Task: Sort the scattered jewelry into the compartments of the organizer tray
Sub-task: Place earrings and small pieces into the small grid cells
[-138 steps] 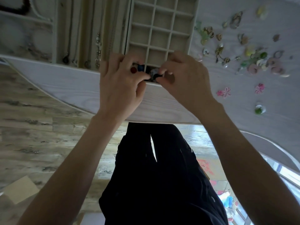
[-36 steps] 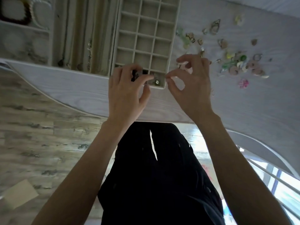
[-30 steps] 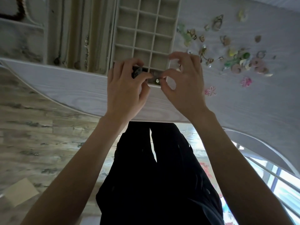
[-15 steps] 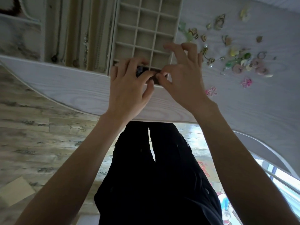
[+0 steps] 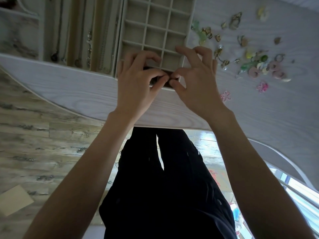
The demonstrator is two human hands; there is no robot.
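Together now: left hand [image 5: 136,83] and right hand [image 5: 196,80] meeting fingertip to fingertip over the near row of the organizer tray [image 5: 156,28], close to the bench [image 5: 82,94] edge. Left thumb and forefinger pinched around something small and dark; right thumb and forefinger closed on the same spot, remaining right fingers arched up and free. Too hidden between the fingertips to say what the piece is, or whether already resting in the compartment.

Judged as the placing step: one small item being worked or settled into a near-row cell at about 12 o'clock from the left knuckles. Next move probably calls for letting go cleanly, lifting straight up clear of the thin dividers, then swinging the right hand toward the unsorted pile.

Outward from there: rows of cells further up the tray at 12 o'clock, seemingly unfilled. At 10 o'clock, long narrow channels with necklaces [image 5: 89,47] laid lengthwise. At 2 to 3 o'clock, the scattered jewelry [image 5: 255,62] spread across the bench, well apart from the tray wall, green, yellow, pink and gold pieces bunched closely. Two pink flower pieces nearer the edge: one [image 5: 225,96] at 4 o'clock just beside the right wrist, another [image 5: 262,86] further out.

Little margin at 6 o'clock: tray corner nearly flush with the curved bench edge, floor directly below, so a dropped piece likely lost. Bare bench between tray and pile, enough for an unobstructed sideways reach.
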